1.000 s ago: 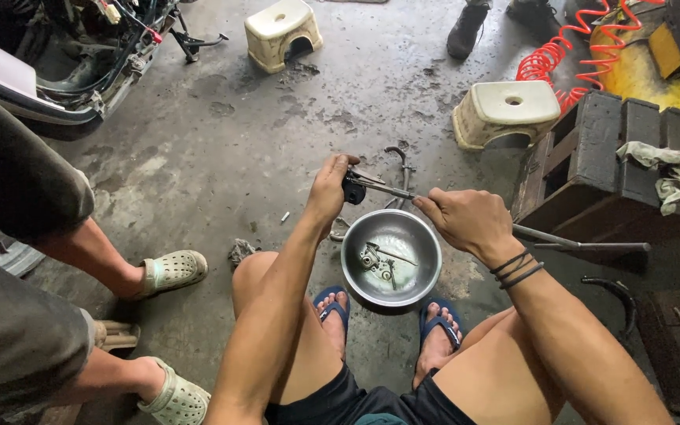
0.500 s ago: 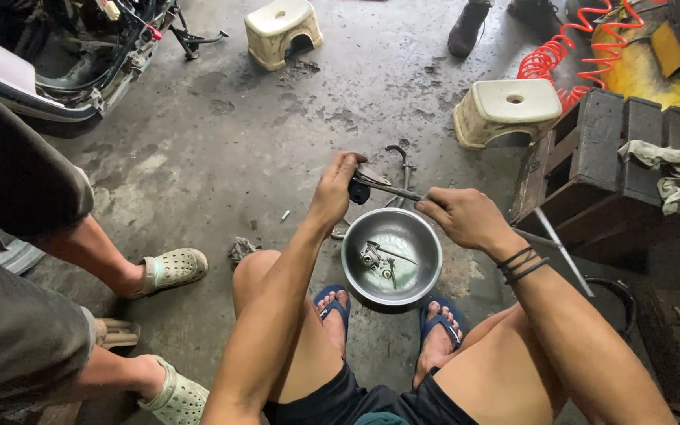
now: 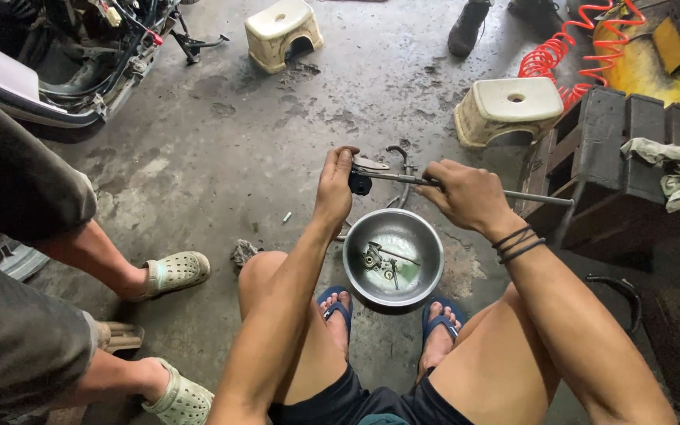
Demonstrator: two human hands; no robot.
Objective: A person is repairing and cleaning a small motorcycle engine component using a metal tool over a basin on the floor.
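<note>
Above the steel bowl (image 3: 393,267), both hands (image 3: 334,182) (image 3: 466,195) clamp a level rod (image 3: 466,187) lying left-right.

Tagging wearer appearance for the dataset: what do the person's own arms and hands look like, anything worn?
Both arms are bare to the shoulder edge of the view, no sleeves, no gloves. The left hand and its wrist carry nothing. The right hand has a stack of thin black bands around the wrist. No watch or rings show. Fingers are uncovered.
</note>
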